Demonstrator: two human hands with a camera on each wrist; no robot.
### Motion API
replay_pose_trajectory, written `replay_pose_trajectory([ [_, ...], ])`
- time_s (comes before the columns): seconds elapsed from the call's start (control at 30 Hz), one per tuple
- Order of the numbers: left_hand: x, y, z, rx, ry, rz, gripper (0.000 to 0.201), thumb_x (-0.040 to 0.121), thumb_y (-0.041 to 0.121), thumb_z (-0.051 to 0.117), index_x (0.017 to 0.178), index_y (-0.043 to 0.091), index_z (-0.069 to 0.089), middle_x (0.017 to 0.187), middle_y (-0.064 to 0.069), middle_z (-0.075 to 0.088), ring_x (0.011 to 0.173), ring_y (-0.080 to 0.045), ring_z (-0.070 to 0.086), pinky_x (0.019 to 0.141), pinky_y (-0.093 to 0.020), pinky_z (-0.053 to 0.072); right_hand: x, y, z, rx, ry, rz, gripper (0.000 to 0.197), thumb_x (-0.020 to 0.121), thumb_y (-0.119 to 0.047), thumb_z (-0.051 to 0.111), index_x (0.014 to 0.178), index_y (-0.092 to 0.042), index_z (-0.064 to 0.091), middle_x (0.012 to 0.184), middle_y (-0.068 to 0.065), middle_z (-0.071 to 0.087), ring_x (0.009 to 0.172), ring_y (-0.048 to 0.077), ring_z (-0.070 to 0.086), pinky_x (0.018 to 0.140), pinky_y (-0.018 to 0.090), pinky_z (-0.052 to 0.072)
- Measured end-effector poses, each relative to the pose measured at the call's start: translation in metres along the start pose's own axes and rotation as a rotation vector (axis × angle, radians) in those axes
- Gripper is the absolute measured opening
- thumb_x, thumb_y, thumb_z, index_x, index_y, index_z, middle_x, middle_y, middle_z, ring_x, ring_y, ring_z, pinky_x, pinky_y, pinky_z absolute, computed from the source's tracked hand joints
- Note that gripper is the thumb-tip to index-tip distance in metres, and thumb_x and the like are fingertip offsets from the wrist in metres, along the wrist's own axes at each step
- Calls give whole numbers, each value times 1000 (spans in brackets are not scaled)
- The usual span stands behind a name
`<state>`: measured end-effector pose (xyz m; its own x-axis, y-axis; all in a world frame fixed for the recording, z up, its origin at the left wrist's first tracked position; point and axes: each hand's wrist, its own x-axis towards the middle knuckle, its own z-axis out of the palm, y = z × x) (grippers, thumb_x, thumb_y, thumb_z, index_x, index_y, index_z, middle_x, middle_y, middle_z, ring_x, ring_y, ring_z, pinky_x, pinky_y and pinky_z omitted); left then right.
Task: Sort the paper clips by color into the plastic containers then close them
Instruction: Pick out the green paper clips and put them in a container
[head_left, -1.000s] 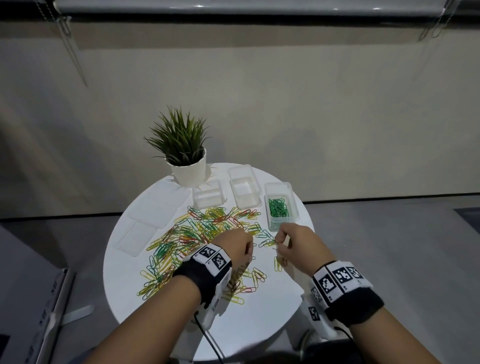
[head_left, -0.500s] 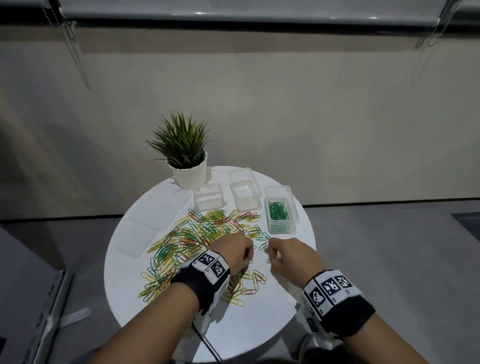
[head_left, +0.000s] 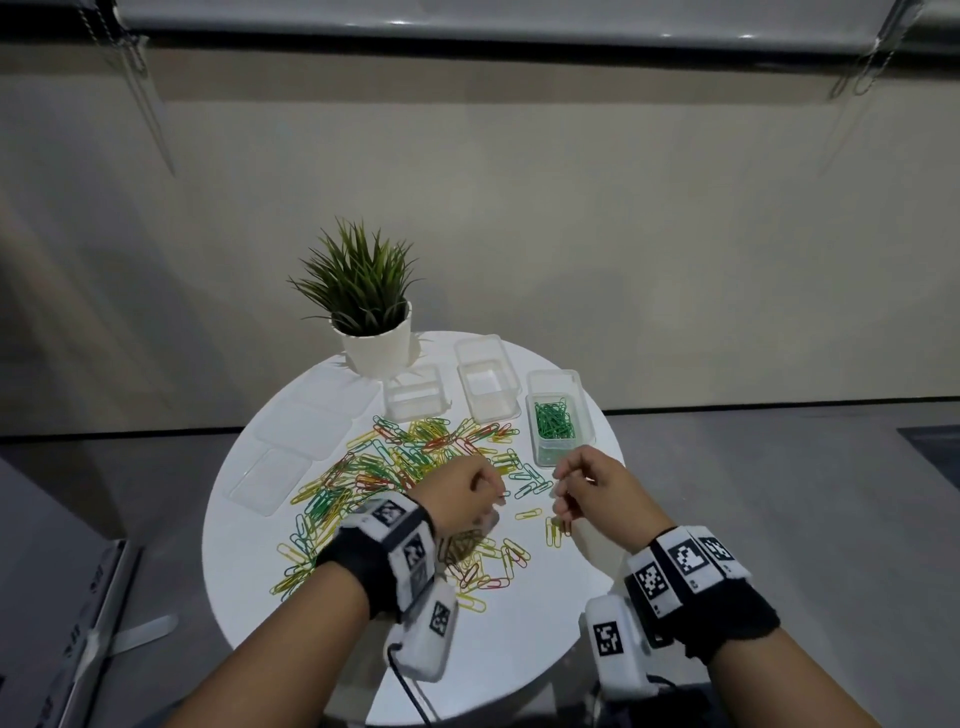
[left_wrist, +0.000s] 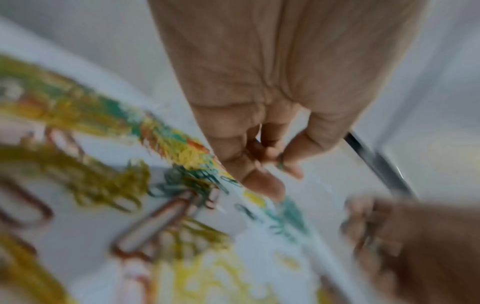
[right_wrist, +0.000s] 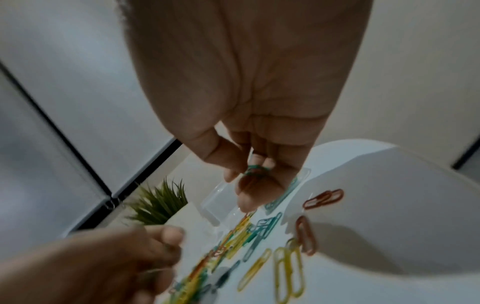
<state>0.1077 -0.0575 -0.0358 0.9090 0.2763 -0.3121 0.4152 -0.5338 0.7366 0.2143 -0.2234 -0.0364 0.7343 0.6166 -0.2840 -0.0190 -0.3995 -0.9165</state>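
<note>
Green, yellow, red paper clips (head_left: 415, 467) on white table (head_left: 519, 649); black-and-white checkered wristbands (head_left: 685, 566).

Head view: high, facing forward and down over the round white worktop (head_left: 519, 649), with the wall behind; both forearms enter from the bottom edge.

Left wrist view: close under the left hand (left_wrist: 259, 92), looking along the fingers toward the worktop; heavily blurred.

Right wrist view: close under the right hand (right_wrist: 246, 82), looking along the fingers across the worktop toward the wall.

Shared: the scattered coloured wire paper clips (head_left: 395, 467) and the opposite hand appear in both wrist views; the spiky green potted plant (head_left: 363, 291) in the head and right wrist views.
</note>
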Motion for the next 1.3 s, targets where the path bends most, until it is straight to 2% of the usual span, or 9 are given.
replay_pose_trajectory([
  [0.1, -1, 0, -9, -774, 74, -182, 21, 94, 4, 39, 79, 7, 53, 61, -5, 53, 51, -17, 48, 52, -28, 46, 5, -1, -1, -397, -8, -53, 10, 91, -8, 46, 91, -13, 55, 88, 10, 67, 59, 10, 63, 58, 19, 48],
  [0.17, 4, 2, -11, -976, 153, -242, 25, 84, -5, 31, 68, 6, 47, 56, -5, 45, 49, -18, 37, 48, -24, 37, 12, 0, 2, -644, -22, -84, 15, 90, -10, 49, 99, -16, 58, 95, 6, 68, 73, 13, 62, 64, 19, 46],
  [0.37, 18, 5, 1, 125, 111, 0, 12, 89, 19, 52, 81, 15, 60, 85, -2, 62, 78, -19, 58, 72, -30, 51, 24, 3, 17, -971, -30, -80, 9, 91, -10, 50, 95, -16, 55, 103, 8, 65, 93, 26, 61, 81, 31, 50],
  [0.57, 26, 7, 9, 445, 62, 35, 8, 87, 20, 64, 89, 13, 66, 100, -2, 64, 93, -20, 62, 76, -29, 49, 27, -1, 17, -969, -139, -46, 13, 92, -12, 47, 80, -16, 45, 86, 4, 56, 80, 20, 54, 69, 26, 43],
  [0.83, 23, 7, 12, 539, -7, 26, 14, 91, 12, 51, 98, 9, 63, 101, -5, 64, 95, -24, 62, 77, -31, 50, 10, 4, -7, 66, -94, 53, 9, 86, 1, 64, 89, -3, 56, 67, 10, 65, 48, 12, 58, 46, 23, 45],
  [0.97, 17, 3, 8, 157, 8, -17, 21, 100, 13, 36, 104, 10, 56, 88, 3, 54, 83, -15, 53, 67, -24, 39, 6, 10, -7, 398, -171, 178, 16, 91, 6, 47, 104, -2, 54, 65, 16, 53, 53, 24, 46, 52, 35, 39],
  [1.1, 13, 9, 4, -930, 137, -235, 28, 90, -3, 29, 72, 10, 47, 64, -3, 39, 50, -13, 33, 43, -20, 27, 5, 6, -5, 537, -148, 292, 15, 88, -4, 42, 76, -5, 51, 63, 14, 49, 51, 23, 40, 54, 35, 32],
  [1.2, 13, 18, 5, -1209, 138, -293, 25, 87, -2, 26, 72, 11, 42, 60, -4, 39, 50, -15, 34, 45, -21, 29, 9, -5, 0, 191, -59, 216, 23, 91, -11, 52, 69, -9, 50, 58, 7, 52, 46, 16, 44, 50, 27, 37],
  [1.3, 22, 23, 6, -928, 128, -265, 22, 92, 6, 38, 72, 14, 45, 49, 4, 39, 39, -12, 33, 39, -15, 26, 14, -9, 9, -402, 37, 82, 22, 90, -15, 58, 68, -15, 54, 68, 0, 61, 65, 12, 55, 58, 20, 42],
])
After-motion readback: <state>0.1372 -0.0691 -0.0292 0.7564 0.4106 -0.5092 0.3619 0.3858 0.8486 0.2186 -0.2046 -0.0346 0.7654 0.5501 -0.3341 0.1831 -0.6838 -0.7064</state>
